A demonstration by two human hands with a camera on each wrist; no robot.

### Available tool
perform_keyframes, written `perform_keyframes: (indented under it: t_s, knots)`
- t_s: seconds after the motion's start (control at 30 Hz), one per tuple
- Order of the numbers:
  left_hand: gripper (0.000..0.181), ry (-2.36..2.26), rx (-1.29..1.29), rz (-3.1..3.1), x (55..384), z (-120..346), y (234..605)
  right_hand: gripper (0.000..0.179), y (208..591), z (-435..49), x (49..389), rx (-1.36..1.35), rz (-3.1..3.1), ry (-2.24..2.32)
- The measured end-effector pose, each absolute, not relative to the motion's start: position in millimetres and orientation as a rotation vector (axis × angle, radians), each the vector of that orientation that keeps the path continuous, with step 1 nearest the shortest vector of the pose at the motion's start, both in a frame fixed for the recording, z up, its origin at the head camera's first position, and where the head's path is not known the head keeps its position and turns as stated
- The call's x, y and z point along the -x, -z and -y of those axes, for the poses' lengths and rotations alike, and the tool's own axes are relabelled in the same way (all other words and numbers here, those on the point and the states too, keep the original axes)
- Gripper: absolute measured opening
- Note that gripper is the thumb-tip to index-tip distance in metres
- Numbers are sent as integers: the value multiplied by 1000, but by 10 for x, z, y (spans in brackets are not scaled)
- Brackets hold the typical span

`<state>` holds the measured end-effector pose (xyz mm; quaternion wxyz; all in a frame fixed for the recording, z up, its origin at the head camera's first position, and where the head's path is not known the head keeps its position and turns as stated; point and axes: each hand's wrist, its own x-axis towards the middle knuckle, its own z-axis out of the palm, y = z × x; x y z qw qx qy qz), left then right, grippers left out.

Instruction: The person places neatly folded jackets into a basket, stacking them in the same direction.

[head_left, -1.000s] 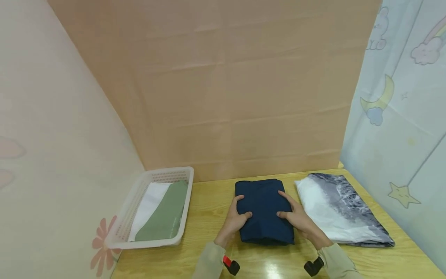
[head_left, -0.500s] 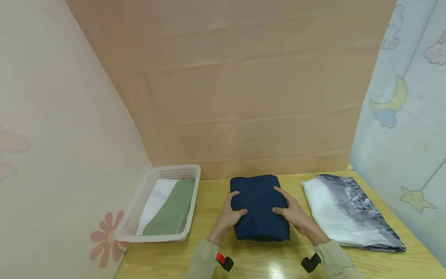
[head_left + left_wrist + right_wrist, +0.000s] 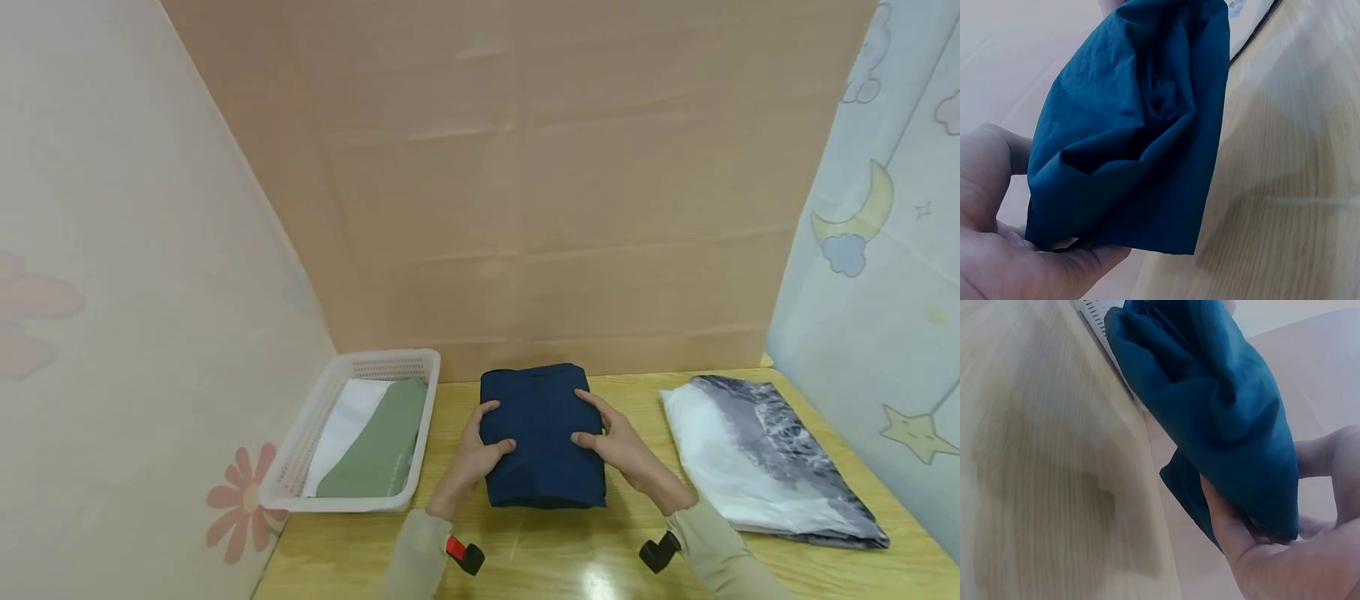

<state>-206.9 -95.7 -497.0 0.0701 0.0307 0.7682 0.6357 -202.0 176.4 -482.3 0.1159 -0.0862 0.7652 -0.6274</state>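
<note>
Navy bundle (image 3: 542, 437) has shifted left twd white perf. plastic basket (image 3: 335, 504), now lower ctr of frame. Smooth cloth, boxy fold, crumpled near end. L hand (image 3: 472, 457) & R hand (image 3: 626, 450) grip opp. sides, fingers (image 3: 1225, 525) curled round it. Narrow worktop (image 3: 555, 562) strip to basket's rim; wider one to crinkly gray-wht cloth (image 3: 765, 458), lower rt.

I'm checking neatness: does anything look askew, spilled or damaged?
No spill or damage shows. The navy cloth bundle, held up, looks a little untidy: the wrist views show bunched, uneven folds.
</note>
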Motion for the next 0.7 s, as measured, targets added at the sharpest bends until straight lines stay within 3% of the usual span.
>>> perform_keyframes:
  t_s: [0.7]
  knots:
    - [69, -1832, -92, -2469, 2049, 1565, 4637, 78, 4583, -1310, 2181, 393, -2123, 1883]
